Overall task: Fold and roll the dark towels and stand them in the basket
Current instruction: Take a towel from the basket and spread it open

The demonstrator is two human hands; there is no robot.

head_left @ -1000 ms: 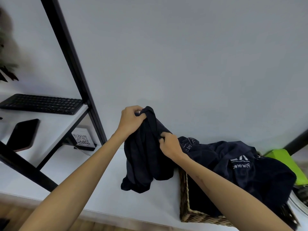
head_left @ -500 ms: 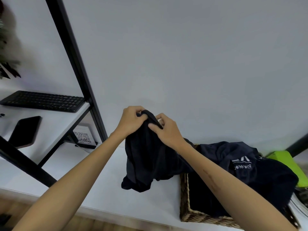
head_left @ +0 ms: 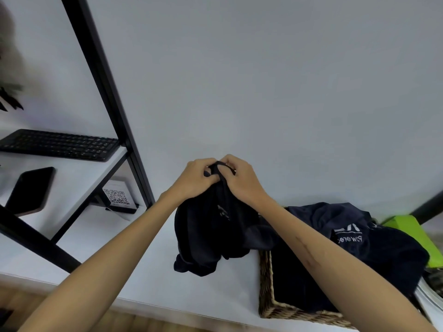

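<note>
A dark navy towel (head_left: 211, 236) hangs bunched above the white table, its lower end touching the tabletop left of the basket. My left hand (head_left: 194, 180) and my right hand (head_left: 239, 180) pinch its top edge side by side, fingers curled into the cloth. A wicker basket (head_left: 266, 291) stands at the right on the table. More dark towels (head_left: 374, 248) with white lettering lie heaped in and over the basket, hiding most of its inside.
White table (head_left: 148, 267) runs to a front edge below. A black shelf frame (head_left: 107, 97) slants at left, with a keyboard (head_left: 60, 144), a dark phone (head_left: 31, 188) and a QR-code card (head_left: 117, 197). A green object (head_left: 417, 233) lies behind the basket.
My right hand climbed from lower on the towel up to its top edge beside my left hand. The towel end that trailed toward the basket pile has been drawn in.
</note>
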